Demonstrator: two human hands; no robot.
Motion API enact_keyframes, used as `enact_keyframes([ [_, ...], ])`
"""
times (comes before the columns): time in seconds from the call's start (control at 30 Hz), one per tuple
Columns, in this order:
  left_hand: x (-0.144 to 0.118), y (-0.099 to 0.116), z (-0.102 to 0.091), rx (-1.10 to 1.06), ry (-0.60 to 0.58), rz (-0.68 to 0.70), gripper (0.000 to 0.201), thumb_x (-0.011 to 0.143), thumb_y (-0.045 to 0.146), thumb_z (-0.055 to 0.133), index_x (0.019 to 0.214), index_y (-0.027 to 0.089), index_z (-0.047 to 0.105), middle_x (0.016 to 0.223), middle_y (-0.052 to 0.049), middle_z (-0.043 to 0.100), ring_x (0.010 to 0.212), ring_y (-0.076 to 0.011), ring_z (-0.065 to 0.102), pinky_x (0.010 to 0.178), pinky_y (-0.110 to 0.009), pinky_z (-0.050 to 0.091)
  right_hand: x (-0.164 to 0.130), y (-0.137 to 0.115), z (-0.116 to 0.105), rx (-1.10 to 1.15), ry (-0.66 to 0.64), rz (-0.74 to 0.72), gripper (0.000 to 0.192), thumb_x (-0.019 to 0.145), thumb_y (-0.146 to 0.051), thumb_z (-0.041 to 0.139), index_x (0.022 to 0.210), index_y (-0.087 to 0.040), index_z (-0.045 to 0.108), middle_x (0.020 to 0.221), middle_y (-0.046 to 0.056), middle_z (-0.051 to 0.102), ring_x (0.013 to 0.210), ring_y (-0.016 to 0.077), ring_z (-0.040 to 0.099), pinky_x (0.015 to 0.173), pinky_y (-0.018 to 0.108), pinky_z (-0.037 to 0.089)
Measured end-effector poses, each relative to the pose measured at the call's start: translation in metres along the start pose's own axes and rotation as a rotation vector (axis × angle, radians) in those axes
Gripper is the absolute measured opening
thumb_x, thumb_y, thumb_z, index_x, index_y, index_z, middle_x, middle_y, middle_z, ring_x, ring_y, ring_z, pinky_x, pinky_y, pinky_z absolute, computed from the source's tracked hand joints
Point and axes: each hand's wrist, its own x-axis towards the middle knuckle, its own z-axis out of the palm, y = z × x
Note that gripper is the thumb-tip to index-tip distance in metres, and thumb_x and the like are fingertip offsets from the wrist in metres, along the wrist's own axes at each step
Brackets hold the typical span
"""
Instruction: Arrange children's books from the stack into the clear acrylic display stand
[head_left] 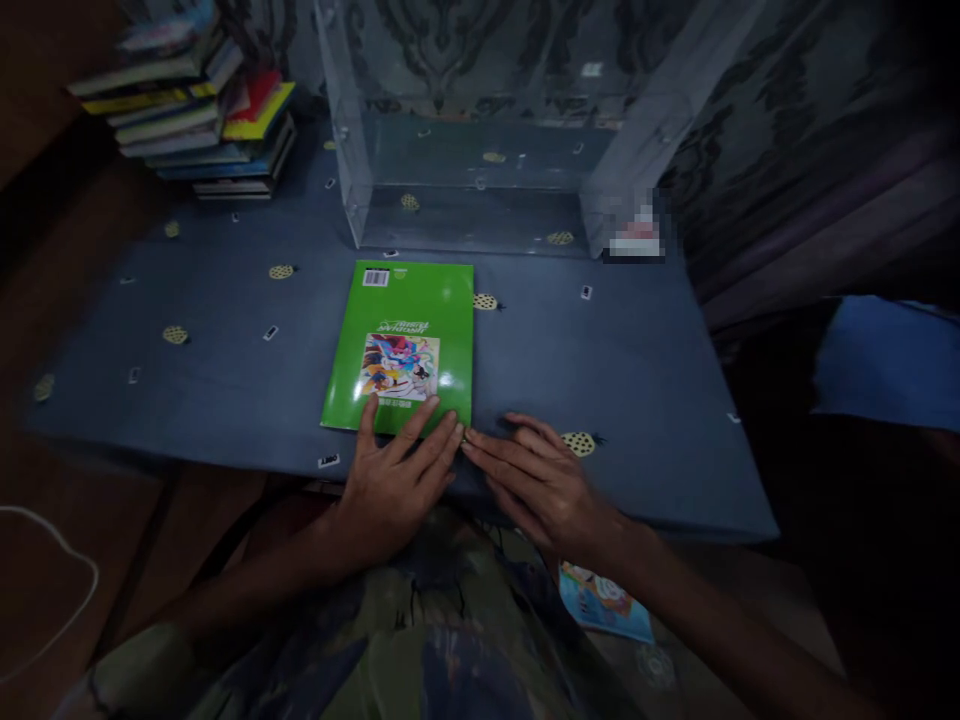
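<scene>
A glossy green book (pixel 442 300) lies on the cloth-covered table near its front edge. Its barcode is at the far end, and a colourful picture sits in the middle of the cover. My left hand (pixel 394 480) rests flat on the book's near edge, fingers spread over the cover. At the near right corner of the book, my right hand (pixel 544 480) has its fingertips drawn together, pinching that corner; the exact hold is partly hidden.
A clear acrylic shelf (pixel 472 220) stands at the back of the table (pixel 615 380). A stack of books (pixel 202 130) rises at the back left. A blurred-out item (pixel 636 235) sits beside the shelf. Below the table edge lies a blue picture booklet (pixel 604 605). A white cable (pixel 82 555) hangs at left.
</scene>
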Motion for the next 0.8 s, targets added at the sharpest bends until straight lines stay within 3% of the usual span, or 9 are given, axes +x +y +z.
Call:
enact_keyframes([
  [0.43,-0.03,0.007,0.003,0.003,0.058,-0.17,0.036,0.101,0.024,0.052,0.135,0.017,0.06,0.137,-0.01,0.066,0.139,-0.0251,0.051,0.124,-0.061,-0.005,0.009,-0.011,0.011,-0.161,0.018,-0.003,0.061,0.096,-0.011,0.053,0.154,-0.02,0.039,0.108,0.009,0.075,0.085,0.0215,0.064,0.101,0.05,0.048],
  [0.8,-0.062,-0.008,-0.013,0.092,0.012,-0.389,0.039,0.099,0.025,0.052,0.136,0.016,0.059,0.138,-0.011,0.065,0.139,-0.0292,0.05,0.124,-0.061,-0.001,0.01,-0.007,0.008,-0.177,-0.051,-0.041,0.068,0.098,-0.011,0.051,0.16,-0.022,0.026,0.113,0.01,0.074,0.086,0.0217,0.066,0.102,0.048,0.046],
])
